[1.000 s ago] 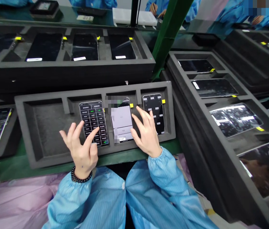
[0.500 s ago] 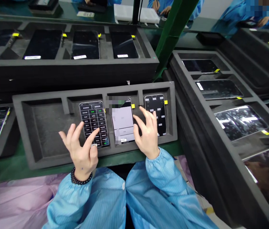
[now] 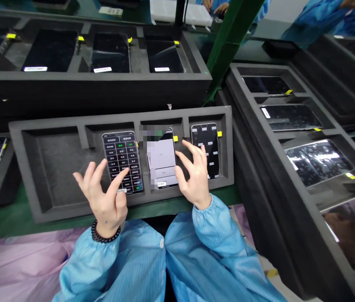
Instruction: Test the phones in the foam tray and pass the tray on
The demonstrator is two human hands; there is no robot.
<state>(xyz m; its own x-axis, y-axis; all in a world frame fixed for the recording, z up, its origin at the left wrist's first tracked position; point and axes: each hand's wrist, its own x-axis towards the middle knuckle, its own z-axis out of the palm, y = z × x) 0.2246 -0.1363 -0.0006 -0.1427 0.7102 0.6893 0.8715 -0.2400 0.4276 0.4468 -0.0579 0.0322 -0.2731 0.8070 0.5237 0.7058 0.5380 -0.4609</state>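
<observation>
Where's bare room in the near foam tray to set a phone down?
The wide left pocket of the near foam tray is bare, bordered by the tray wall and the left hand. Rightward it is crowded: three phones side by side, the right hand over them.

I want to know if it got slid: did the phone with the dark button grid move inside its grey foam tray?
No. The phone with the dark button grid sits in the same slot of the grey foam tray, beside the same divider; only the camera shifted.
</observation>
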